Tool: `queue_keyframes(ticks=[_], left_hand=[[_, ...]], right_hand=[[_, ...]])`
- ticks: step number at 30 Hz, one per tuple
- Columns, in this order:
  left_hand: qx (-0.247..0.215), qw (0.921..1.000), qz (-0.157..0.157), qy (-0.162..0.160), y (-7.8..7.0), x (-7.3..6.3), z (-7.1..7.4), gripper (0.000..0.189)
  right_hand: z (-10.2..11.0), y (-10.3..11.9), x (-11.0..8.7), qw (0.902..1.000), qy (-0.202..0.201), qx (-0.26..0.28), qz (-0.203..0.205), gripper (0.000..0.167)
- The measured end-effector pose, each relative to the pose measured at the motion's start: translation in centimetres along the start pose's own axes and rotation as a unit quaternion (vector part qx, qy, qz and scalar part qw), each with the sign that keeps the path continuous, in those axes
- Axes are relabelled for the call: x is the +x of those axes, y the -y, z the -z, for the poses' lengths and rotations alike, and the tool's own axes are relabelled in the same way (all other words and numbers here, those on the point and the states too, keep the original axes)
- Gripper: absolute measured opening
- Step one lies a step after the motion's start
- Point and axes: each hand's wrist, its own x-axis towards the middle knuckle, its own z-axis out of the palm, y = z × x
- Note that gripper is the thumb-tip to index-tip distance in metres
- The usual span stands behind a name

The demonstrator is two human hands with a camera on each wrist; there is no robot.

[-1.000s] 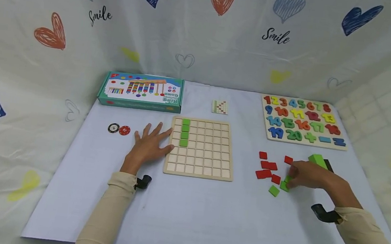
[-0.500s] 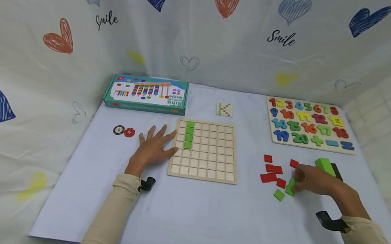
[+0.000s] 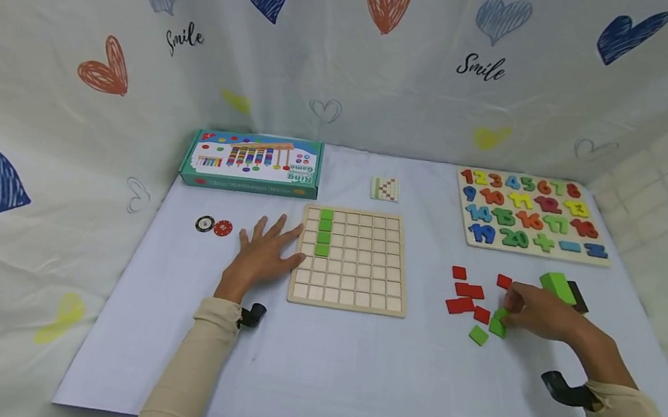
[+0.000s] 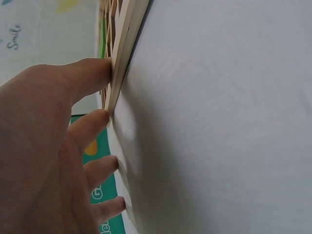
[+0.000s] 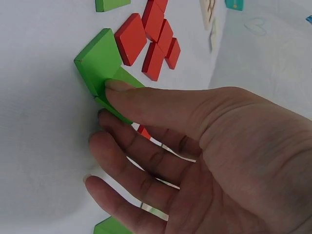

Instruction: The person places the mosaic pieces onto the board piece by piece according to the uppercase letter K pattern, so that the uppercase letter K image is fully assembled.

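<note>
My left hand (image 3: 259, 255) lies with fingers spread beside a wooden grid board (image 3: 364, 268). In the left wrist view its thumb and index fingertip touch the board's edge (image 4: 119, 63). Green square tiles (image 3: 323, 238) fill the upper cells of the board's second column. At the right, my right hand (image 3: 543, 311) pinches a green tile (image 5: 116, 110) between thumb and index finger, low over the table. Touching it is another green tile (image 5: 100, 56); a loose green tile (image 3: 478, 335) lies nearer the front. Several red tiles (image 3: 460, 305) are scattered just left of this hand.
Behind the right hand stand a green block (image 3: 558, 287) and a dark piece (image 3: 577, 297). A number puzzle board (image 3: 533, 215), a small pattern card (image 3: 385, 188) and a green game box (image 3: 252, 164) sit along the back. Two chips, black (image 3: 205, 223) and red (image 3: 222, 227), lie left.
The head view has shifted slightly, so everything appears a little further right and lower. Both hands stay in nearly the same places, with the right fingers still at the green tiles.
</note>
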Motion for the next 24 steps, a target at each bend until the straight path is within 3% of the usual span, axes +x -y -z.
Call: queue_keyframes(ticks=[12, 19, 24], left_hand=[[-0.004, 1.0000, -0.004, -0.003, 0.0, -0.1, 0.0, 0.073], [-0.003, 1.0000, -0.003, -0.002, -0.1, -0.1, 0.2, 0.074], [-0.005, 1.0000, -0.003, -0.002, 0.0, -0.1, 0.1, 0.074]], right_hand=[[-0.3, 0.0, -0.5, 0.9993, -0.022, -0.011, 0.027, 0.028], [0.4, 0.2, -0.6, 0.9978, -0.053, -0.022, 0.032, 0.025], [0.9, 1.5, -0.5, 0.9955, -0.083, -0.004, 0.045, 0.025]])
